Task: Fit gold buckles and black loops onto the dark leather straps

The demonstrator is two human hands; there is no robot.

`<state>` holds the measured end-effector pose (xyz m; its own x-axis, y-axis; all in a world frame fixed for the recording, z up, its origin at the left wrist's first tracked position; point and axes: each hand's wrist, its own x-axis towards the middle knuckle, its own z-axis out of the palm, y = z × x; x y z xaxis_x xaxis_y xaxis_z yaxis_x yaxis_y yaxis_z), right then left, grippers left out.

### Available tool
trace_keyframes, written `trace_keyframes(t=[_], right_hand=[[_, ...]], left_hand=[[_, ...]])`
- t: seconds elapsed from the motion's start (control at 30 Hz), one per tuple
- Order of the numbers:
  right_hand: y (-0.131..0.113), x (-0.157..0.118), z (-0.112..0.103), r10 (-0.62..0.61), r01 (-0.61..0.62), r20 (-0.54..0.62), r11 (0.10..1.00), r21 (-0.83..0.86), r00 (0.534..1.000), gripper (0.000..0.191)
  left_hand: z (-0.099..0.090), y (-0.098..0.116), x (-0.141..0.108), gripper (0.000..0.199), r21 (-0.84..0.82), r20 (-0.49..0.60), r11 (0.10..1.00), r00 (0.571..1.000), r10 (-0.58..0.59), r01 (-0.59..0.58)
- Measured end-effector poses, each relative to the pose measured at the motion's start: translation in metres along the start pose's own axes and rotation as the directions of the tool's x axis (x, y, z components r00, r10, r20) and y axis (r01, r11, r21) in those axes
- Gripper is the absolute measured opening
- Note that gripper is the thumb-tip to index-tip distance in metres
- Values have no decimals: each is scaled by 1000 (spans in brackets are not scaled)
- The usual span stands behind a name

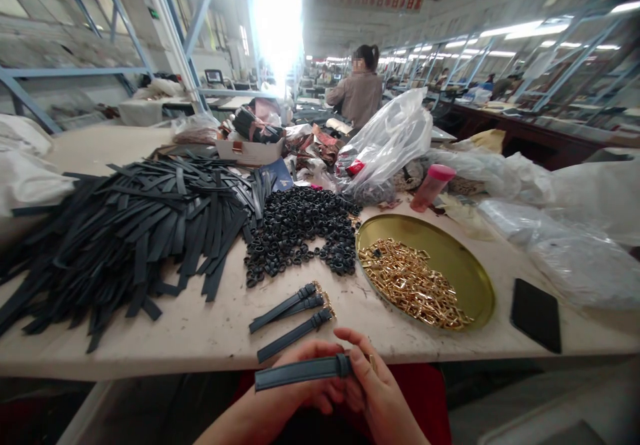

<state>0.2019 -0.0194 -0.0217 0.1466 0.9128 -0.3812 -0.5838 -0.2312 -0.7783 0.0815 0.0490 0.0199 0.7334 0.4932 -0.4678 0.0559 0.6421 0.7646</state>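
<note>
Both of my hands are together at the table's front edge, closed on one dark leather strap (295, 373). My left hand (305, 391) supports it from beneath, its fingers partly behind the strap. At the strap's right end, my right hand (373, 378) presses its thumb beside a small keeper loop (343, 365). A bit of gold buckle (373, 363) shows between the right fingers; most of it is hidden. Just beyond my hands lie several straps (295, 333) with loops and gold buckles on them.
A big heap of loose dark straps (165, 211) covers the left. Black loops (300, 225) are piled mid-table. Gold buckles (415, 285) fill part of a round tray (470, 265). Rightward lie a phone (536, 315), a pink-capped jar (434, 188) and plastic bags (580, 251). A person (361, 88) stands beyond.
</note>
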Motion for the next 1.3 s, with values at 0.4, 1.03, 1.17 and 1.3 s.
trace_keyframes(t=[0.4,1.03,1.17,1.3], right_hand=[[-3,4,-2,-235,232,75,762,-605,969,45],[-11,0,-12,-220,469,414,436,-768,883,31],[-7,0,-11,-186,461,424,426,-778,886,34],[5,6,-13,-226,456,396,482,-748,890,39]], left_hand=[[-22,-11,15,40,82,-50,997,999,13,-9],[-21,8,0,21,632,92,772,983,-156,63],[-23,7,-6,18,653,79,752,980,-181,86],[-24,11,-11,17,626,45,775,988,-150,89]])
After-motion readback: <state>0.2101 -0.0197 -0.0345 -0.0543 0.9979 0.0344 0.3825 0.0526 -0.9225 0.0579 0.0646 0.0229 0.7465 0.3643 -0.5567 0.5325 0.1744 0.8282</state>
